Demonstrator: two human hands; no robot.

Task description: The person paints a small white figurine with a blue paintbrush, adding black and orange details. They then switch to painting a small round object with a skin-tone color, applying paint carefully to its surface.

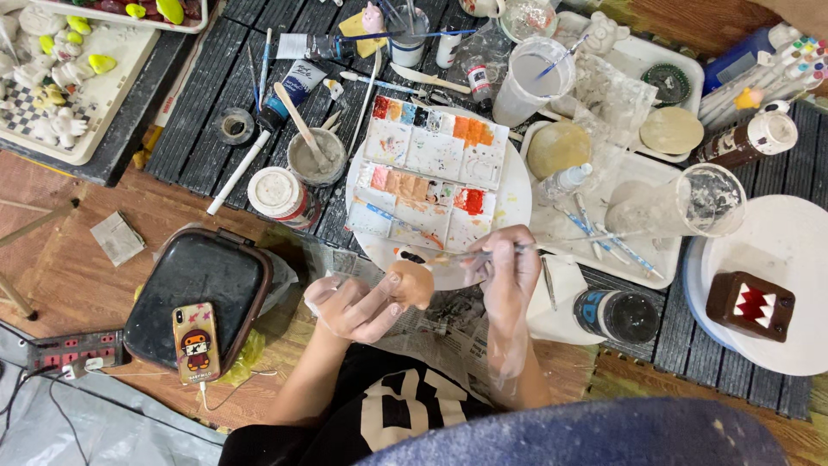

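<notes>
Seen from the head camera, looking down on a cluttered painting bench: left hand [354, 304] curled around a small orange-tan figurine [411, 283], fingers cupping its side and underside, holding it just above spread newspaper [448, 332] at the near edge of the work area; right hand [509, 267] closed in a pinch on a thin paintbrush [483, 255], bristle end lying toward the figurine's top, handle running off to the right; just beyond the hands, a white round plate [516, 203] carrying compartmented palettes [431, 177] smeared with orange, red and pale washes; farther back, a grey cup with a stirring stick [316, 155], a blue paint tube [289, 91] and a clear cup of cloudy water [536, 78]; to the left, a black case [194, 293] with a phone [197, 341] lying on it; to the far right, a brown block figure with zigzag teeth [749, 304] resting on another white plate [793, 250]. Judged from its look, a light, rigid, probably brittle piece, likely plaster or clay, with wet paint apt to smear; best held low, by the base and unpainted sides, with gentle pressure rather than a squeeze.
</notes>
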